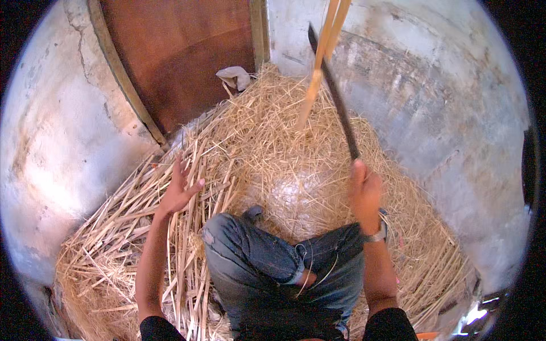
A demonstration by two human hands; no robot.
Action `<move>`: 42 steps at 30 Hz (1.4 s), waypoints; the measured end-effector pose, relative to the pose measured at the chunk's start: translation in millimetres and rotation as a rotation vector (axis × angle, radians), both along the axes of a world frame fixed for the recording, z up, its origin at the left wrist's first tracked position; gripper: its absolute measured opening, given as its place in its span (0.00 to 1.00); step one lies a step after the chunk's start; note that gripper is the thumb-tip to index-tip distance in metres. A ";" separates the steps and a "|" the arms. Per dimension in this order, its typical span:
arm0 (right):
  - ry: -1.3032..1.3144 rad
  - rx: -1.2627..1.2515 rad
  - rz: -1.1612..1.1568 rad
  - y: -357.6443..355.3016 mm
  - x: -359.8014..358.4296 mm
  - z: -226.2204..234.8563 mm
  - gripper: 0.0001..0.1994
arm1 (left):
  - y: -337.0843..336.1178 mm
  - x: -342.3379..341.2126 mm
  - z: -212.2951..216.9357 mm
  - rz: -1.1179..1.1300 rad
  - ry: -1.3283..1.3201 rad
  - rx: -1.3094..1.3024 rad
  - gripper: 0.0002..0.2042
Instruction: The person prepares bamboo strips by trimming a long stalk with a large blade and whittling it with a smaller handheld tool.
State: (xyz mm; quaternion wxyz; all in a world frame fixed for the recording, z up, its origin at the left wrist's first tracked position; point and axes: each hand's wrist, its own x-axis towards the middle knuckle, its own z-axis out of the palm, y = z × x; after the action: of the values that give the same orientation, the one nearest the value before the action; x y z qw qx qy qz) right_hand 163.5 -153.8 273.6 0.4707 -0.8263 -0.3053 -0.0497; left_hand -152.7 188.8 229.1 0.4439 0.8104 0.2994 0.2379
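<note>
In my right hand [367,193] is the handle of a long, dark machete [342,108] with a slightly curved blade, raised and pointing away from me. A pale split-bamboo strip [311,96], blurred, stands upright in the air and crosses the blade in the picture; whether they touch I cannot tell. No hand is seen on that strip. My left hand [179,190] is open, fingers apart, above a pile of long pale split strips [187,238] on the left. Nothing shows in its grasp.
Thin shavings [267,122] cover the floor ahead and to the right. My crossed legs in jeans [244,250] lie between my arms. A brown door [182,51], a whitish cloth-like bundle [234,77] and stained walls [432,96] close in the space.
</note>
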 end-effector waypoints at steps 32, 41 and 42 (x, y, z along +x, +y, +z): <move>0.212 -0.155 -0.033 0.3 -16.9 -207.2 0.25 | -60.3 98.0 21.5 -0.250 -0.118 -0.027 0.52; -0.082 0.030 0.147 -15.0 -57.1 -178.5 0.19 | 3.2 221.3 120.1 -0.179 -0.696 -0.124 0.38; 0.005 -0.040 0.182 -14.8 -62.0 -167.9 0.19 | 8.3 232.1 129.1 -0.190 -0.729 -0.141 0.36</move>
State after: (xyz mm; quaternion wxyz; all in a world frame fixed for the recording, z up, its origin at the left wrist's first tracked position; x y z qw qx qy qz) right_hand 101.5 -168.6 105.7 0.4574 -0.8045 -0.3790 0.0017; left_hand 79.4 197.0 358.2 0.5961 0.6642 0.0612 0.4470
